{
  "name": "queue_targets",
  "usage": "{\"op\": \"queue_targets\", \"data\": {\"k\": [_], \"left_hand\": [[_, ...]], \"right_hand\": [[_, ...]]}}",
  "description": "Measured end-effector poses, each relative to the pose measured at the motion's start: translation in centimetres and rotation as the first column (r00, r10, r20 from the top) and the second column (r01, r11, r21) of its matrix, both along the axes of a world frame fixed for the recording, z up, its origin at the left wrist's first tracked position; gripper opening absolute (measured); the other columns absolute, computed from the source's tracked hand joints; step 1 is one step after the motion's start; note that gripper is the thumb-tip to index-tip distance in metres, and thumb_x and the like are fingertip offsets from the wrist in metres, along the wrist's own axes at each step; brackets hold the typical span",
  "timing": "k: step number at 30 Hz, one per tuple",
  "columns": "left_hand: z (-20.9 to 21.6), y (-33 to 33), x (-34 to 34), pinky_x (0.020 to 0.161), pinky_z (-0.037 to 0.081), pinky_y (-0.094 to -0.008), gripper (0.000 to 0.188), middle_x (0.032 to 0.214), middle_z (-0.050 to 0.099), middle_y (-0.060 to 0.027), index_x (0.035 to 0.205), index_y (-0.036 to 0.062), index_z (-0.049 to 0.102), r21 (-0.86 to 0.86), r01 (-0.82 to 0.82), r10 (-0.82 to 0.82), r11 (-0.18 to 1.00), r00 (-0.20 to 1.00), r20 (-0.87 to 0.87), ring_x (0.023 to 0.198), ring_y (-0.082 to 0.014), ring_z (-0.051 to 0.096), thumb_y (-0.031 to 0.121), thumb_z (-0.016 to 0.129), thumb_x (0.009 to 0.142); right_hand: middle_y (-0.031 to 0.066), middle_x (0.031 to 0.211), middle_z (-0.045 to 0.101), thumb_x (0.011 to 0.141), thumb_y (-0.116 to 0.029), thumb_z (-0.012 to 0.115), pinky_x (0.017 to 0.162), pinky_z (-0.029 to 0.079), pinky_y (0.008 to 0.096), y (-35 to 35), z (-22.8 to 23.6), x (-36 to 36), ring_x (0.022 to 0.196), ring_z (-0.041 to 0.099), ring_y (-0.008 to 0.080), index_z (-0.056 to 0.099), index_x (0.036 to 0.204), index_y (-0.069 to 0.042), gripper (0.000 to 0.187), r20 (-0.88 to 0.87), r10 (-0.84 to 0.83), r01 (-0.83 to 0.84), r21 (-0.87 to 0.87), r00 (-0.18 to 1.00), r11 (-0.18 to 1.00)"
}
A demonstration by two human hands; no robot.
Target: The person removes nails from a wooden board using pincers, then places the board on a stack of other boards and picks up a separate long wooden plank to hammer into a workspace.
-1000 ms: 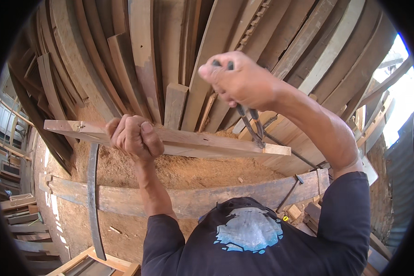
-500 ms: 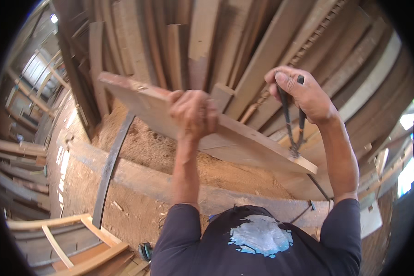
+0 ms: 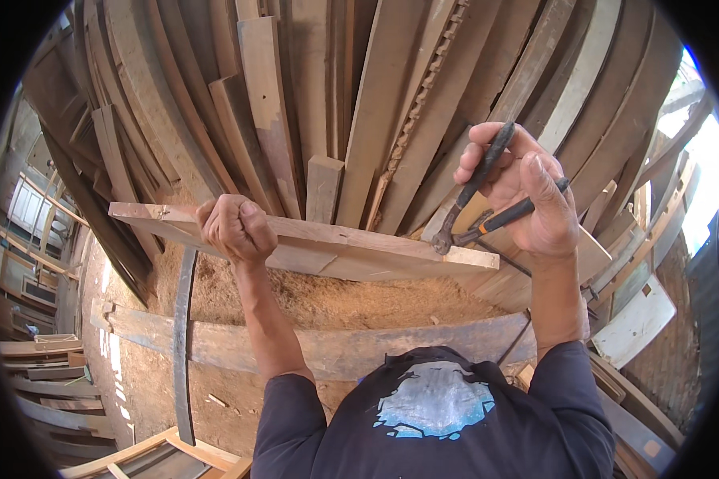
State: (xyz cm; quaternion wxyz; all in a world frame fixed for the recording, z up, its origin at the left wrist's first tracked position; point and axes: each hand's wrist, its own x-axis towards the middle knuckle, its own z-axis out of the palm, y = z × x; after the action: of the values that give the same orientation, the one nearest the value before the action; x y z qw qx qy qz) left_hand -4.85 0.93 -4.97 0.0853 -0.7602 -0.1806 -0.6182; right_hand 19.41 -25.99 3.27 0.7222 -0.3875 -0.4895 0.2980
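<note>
My left hand (image 3: pixel 238 227) is closed over the upper edge of a thick wooden board (image 3: pixel 351 254), left of its middle. The board stands on its long edge, its right end a little lower. My right hand (image 3: pixel 543 209) holds a pair of pincers (image 3: pixel 473 185) with dark handles spread wide. One handle crosses the fingers and the other lies by the thumb. The pincers' head rests at the board's top edge near the right end. Whether a nail sits between the jaws, I cannot make out.
Many planks (image 3: pixel 272 104) lean upright beyond the board. Sawdust (image 3: pixel 319 302) covers the ground below it. A long, worn beam (image 3: pixel 295 339) runs crosswise nearer me, with a dark flat bar (image 3: pixel 183 343) across it. A wooden frame (image 3: pixel 168 447) lies at the lower left.
The pincers' handles have spread apart and the tool has tilted leftward at the head. The board now lies more level in view. My left hand still grips it.
</note>
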Motion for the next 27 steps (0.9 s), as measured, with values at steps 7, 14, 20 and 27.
{"op": "queue_targets", "data": {"k": [7,14,20,27], "left_hand": [[0.1,0.8,0.2,0.072,0.042,-0.0317,0.014,0.055,0.055,-0.0024,0.064,0.0104,0.05,-0.012,-0.007,0.007,1.0,1.0,-0.004,0.05,-0.0201,0.051,0.014,0.047,0.077],[-0.1,0.0,0.6,0.072,0.041,-0.0316,0.013,0.055,0.055,-0.0029,0.065,0.0104,0.05,-0.024,0.021,-0.02,1.0,1.0,0.008,0.049,-0.0201,0.048,0.015,0.048,0.077],[-0.8,-1.0,0.5,0.073,0.04,-0.0303,0.012,0.054,0.053,-0.0025,0.065,0.0117,0.05,-0.047,0.038,-0.04,0.998,0.998,-0.043,0.048,-0.0181,0.046,0.015,0.048,0.077],[-0.7,0.0,1.2,0.072,0.038,-0.03,0.006,0.053,0.05,-0.0021,0.065,0.0116,0.05,-0.049,0.084,-0.084,0.995,0.996,0.012,0.048,-0.0176,0.046,0.013,0.051,0.072]], "right_hand": [[0.0134,0.104,0.067,0.103,-0.05,0.053,0.089,0.053,0.0342,3.0,1.0,-0.6,0.096,0.065,0.019,0.056,0.129,0.004,0.06,-0.083,-0.052,0.044,-0.105,0.995,0.994],[-0.0047,0.071,0.043,0.106,-0.044,0.05,0.064,0.046,0.0284,4.6,-0.4,3.1,0.065,0.046,0.0074,0.049,0.089,-0.011,0.037,-0.11,0.037,-0.061,-0.224,0.993,0.973],[-0.0054,0.06,0.041,0.107,-0.036,0.048,0.052,0.042,0.0272,9.4,1.3,0.6,0.052,0.04,0.007,0.041,0.074,-0.017,0.039,0.168,0.133,-0.044,-0.447,0.977,0.893],[-0.0067,0.061,0.035,0.106,-0.037,0.052,0.048,0.039,0.0252,16.5,0.9,-1.7,0.052,0.039,0.0055,0.041,0.075,-0.016,0.038,0.245,0.309,-0.022,-0.75,0.919,0.661]]}}
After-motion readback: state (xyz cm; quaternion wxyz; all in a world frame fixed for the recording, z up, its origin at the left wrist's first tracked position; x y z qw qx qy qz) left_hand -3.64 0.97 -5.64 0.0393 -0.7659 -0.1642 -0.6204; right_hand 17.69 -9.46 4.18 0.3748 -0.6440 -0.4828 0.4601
